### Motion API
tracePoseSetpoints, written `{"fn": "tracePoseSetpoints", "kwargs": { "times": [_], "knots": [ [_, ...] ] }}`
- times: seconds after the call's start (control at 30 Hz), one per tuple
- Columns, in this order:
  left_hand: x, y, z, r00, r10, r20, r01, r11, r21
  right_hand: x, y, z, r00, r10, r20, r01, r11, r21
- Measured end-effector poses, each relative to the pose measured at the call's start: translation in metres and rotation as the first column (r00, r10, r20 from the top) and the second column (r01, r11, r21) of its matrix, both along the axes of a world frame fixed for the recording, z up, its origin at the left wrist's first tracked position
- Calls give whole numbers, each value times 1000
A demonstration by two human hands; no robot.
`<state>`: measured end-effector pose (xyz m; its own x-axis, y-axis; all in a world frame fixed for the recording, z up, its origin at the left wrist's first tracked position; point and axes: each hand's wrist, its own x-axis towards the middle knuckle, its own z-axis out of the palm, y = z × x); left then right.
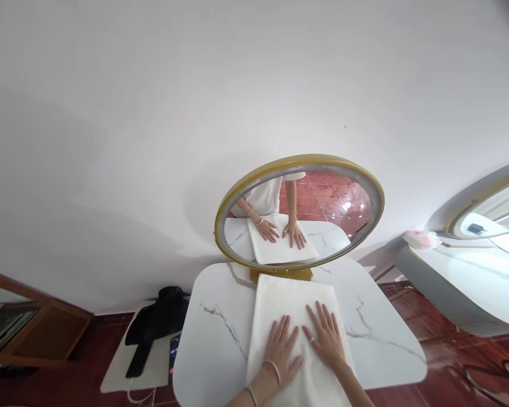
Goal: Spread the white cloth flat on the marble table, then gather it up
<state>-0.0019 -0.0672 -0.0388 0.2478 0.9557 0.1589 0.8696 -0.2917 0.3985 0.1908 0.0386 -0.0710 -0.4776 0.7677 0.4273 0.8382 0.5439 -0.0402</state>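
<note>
A white cloth (297,294) with a scalloped far edge lies folded flat on the white marbled table (212,339). My left hand (280,350) rests palm down on the cloth's left part, fingers spread, bracelets at the wrist. To its right, my right hand (326,336) also lies flat on the cloth with its fingers apart and a ring on one finger. Neither hand grips anything. The cloth's near end runs out of the bottom of the view.
A gold-framed oval mirror (299,212) stands at the table's back against the wall, reflecting both hands. At the left are a black bag (159,319) and a phone (173,353). Another table (470,277) with a tissue pack (422,239) stands right.
</note>
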Motion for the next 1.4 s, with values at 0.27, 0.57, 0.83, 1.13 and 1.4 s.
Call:
{"fn": "tracePoseSetpoints", "kwargs": {
  "times": [0.27, 0.57, 0.83, 1.13, 1.4],
  "knots": [
    [-63, -30, 6, 997, 26, -77, -22, 999, 46, -64, -26, 2, 998, 59, -23, -60, 998, -32],
    [-133, -85, 6, 962, 214, -171, -211, 977, 33, -161, -59, 7, 984, 156, -87, -166, 977, -134],
    [-172, -26, 3, 796, 598, -94, -595, 801, 63, -206, -40, 12, 988, 74, -135, -90, 989, -119],
    [-222, 34, -1, 734, 674, -83, -670, 739, 68, -282, 24, 8, 982, 155, -107, -167, 980, -107],
    [-248, 65, 13, 786, 611, -92, -615, 789, -11, -321, 59, 9, 981, 147, -124, -170, 965, -198]
  ]
}}
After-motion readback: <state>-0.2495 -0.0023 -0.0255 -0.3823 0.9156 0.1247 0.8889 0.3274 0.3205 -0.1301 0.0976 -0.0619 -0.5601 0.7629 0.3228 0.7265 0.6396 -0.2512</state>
